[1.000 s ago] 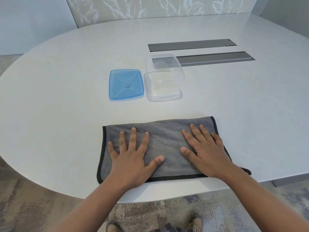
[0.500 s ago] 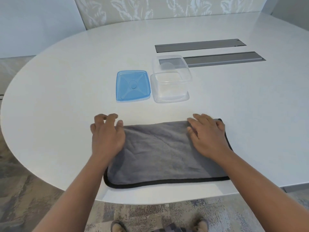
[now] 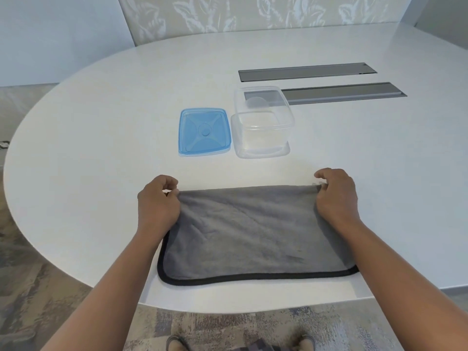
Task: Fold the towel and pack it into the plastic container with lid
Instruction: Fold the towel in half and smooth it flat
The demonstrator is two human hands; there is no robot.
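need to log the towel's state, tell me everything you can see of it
The towel is grey, soft and plush-looking, with a black stitched border along its near edge and left side. It lies flat on the white table, near the table's front edge, with light creases across it. The left hand pinches its far left corner and the right hand pinches its far right corner. It sits nearer the person than the lid and container, apart from both.

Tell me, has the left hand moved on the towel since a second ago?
Yes. The left hand went from lying flat mid-towel to the towel's far left corner, toward the blue lid, and now pinches that corner.
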